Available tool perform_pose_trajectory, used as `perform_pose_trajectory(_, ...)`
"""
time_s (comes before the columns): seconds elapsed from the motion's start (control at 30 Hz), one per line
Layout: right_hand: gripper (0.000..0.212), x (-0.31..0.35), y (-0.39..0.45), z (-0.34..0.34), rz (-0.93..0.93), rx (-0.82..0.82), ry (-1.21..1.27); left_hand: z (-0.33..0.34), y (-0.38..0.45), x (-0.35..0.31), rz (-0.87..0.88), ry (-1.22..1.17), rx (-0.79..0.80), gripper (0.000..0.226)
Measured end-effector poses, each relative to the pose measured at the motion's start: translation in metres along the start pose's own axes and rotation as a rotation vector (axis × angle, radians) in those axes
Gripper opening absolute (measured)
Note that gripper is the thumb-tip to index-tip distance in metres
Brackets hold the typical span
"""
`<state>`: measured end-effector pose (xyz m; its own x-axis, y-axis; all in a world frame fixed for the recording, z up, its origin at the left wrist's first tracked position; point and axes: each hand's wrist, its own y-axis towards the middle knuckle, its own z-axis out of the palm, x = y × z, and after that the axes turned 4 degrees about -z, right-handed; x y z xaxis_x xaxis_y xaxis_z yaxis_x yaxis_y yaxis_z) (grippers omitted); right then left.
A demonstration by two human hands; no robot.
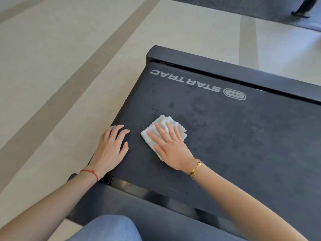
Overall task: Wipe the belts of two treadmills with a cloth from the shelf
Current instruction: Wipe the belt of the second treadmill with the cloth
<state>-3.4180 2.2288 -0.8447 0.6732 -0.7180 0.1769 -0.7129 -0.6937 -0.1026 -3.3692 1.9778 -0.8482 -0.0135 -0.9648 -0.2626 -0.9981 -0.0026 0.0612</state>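
The right hand (171, 146) is pressing flat on the white cloth (164, 134), fingers straight and slightly spread; the cloth is lying folded on the treadmill belt (225, 136) near its left edge — below the STAR TRAC lettering (185, 80); the left hand (111, 148) is resting beside it on the belt's edge, fingers loosely bent and holding nothing — pale floor (52, 66) lying beyond.

The right hand (171, 150) presses a white cloth (164, 125) flat on the treadmill belt (234, 136). The left hand (111, 148) rests on the belt's edge, fingers lightly bent.
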Motion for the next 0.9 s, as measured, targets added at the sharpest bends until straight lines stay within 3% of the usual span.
perform_pose_trajectory(0.13,0.051,-0.030,-0.008,-0.007,-0.133,0.030,0.013,-0.004,0.003,-0.003,-0.003,0.034,0.001,0.053)
perform_pose_trajectory(0.3,0.051,-0.077,0.055,-0.026,0.221,-0.041,0.035,0.000,0.006,-0.009,-0.069,0.009,0.004,0.053)
perform_pose_trajectory(0.37,0.051,-0.068,0.077,-0.025,0.268,-0.047,0.068,0.004,0.008,-0.011,-0.085,0.014,0.009,0.051)
perform_pose_trajectory(0.53,0.052,-0.022,0.067,-0.003,-0.041,-0.060,0.000,0.016,0.010,-0.013,-0.121,-0.022,-0.017,0.052)
perform_pose_trajectory(0.63,0.053,-0.046,0.060,-0.006,-0.134,-0.037,0.002,0.020,0.011,-0.012,-0.112,-0.045,-0.057,0.049)
perform_pose_trajectory(0.8,0.051,-0.122,0.116,-0.035,0.347,-0.078,0.065,0.022,0.011,-0.015,-0.123,0.014,-0.052,0.057)
perform_pose_trajectory(0.87,0.051,-0.114,0.135,-0.037,0.416,-0.085,0.064,0.021,0.011,-0.016,-0.126,0.021,-0.050,0.058)
perform_pose_trajectory(0.9,0.051,-0.101,0.142,-0.034,0.364,-0.105,0.012,0.021,0.011,-0.016,-0.127,0.023,-0.049,0.058)
